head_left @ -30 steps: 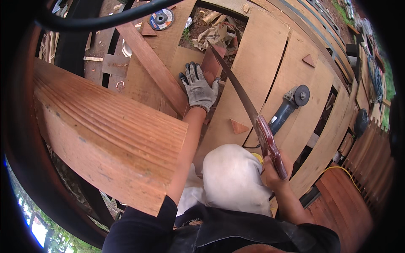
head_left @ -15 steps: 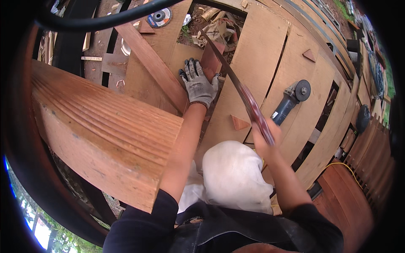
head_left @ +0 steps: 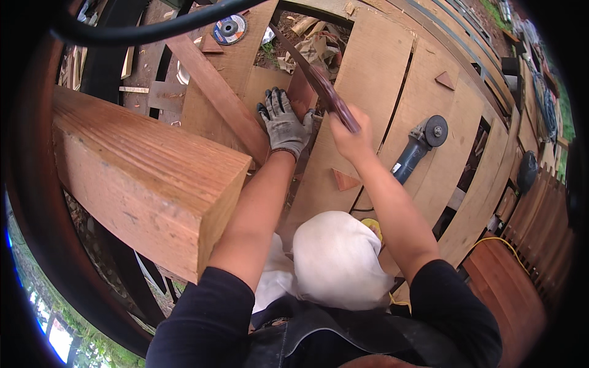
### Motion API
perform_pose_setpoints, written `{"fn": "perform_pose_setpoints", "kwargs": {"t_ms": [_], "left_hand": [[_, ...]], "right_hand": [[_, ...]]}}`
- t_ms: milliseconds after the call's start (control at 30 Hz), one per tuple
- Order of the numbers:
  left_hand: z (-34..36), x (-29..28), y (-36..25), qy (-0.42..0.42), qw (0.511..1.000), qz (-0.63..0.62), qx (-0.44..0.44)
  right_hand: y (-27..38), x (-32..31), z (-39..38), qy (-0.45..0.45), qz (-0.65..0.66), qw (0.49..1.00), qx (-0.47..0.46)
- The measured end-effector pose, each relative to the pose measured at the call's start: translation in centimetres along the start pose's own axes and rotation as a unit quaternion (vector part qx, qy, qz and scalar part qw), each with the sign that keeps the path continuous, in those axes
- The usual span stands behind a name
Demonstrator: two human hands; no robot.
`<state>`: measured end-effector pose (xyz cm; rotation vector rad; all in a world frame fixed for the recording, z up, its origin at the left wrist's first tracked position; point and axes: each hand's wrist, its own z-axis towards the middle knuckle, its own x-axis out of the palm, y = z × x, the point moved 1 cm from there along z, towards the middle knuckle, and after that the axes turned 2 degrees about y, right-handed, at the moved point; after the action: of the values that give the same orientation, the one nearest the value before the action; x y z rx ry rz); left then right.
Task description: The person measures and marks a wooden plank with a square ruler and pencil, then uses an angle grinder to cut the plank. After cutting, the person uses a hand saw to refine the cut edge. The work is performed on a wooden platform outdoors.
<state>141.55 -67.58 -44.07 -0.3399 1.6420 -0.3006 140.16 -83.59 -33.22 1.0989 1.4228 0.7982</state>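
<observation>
My left hand, in a grey glove with dark fingertips, lies flat with its fingers stretched out. It rests beside and partly on a short reddish-brown board, at the end of a longer plank that runs to the upper left. My bare right hand is wrapped round the glossy reddish-brown handle of a handsaw. The dark blade, seen nearly edge-on, slants up and left across the short board. Whether its teeth touch the wood I cannot tell.
An angle grinder lies right of my right hand. Triangular wood offcuts sit on the plywood bench top, which has gaps between its boards. A grinding disc lies at the far left. A thick timber beam juts in at left.
My right hand has pushed the saw forward and to the left, away from my body. My left hand stays in nearly the same place on the wood.
</observation>
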Motion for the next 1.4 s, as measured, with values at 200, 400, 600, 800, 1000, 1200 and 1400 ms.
{"fn": "perform_pose_setpoints", "kwargs": {"t_ms": [200,400,600,800,1000,1200,1400], "left_hand": [[0.3,-1.0,2.0,-0.016,1.000,0.020,-0.019],[-0.3,-0.6,-0.2,0.003,1.000,0.009,-0.006],[0.0,-1.4,1.8,-0.015,0.998,0.048,-0.024],[-0.1,-1.1,-0.1,0.008,1.000,0.020,-0.011],[-0.6,-1.3,2.1,-0.002,0.999,0.037,-0.027],[-0.6,-0.8,0.4,-0.001,0.999,0.032,-0.011],[-0.4,-0.9,1.3,0.002,1.000,0.001,-0.022]], "right_hand": [[7.1,-8.8,-14.3,0.044,-0.097,0.989,0.106],[0.2,-1.1,-3.0,0.005,-0.018,1.000,0.021],[4.7,-6.6,-11.6,0.034,-0.064,0.996,0.059],[0.8,-3.4,-6.1,0.008,-0.038,0.999,0.010],[2.5,-3.4,-7.5,0.056,-0.024,0.994,0.090],[3.7,-6.8,-11.1,0.039,-0.083,0.994,0.063],[0.7,-1.3,-4.1,0.034,0.028,0.998,0.049]]}}
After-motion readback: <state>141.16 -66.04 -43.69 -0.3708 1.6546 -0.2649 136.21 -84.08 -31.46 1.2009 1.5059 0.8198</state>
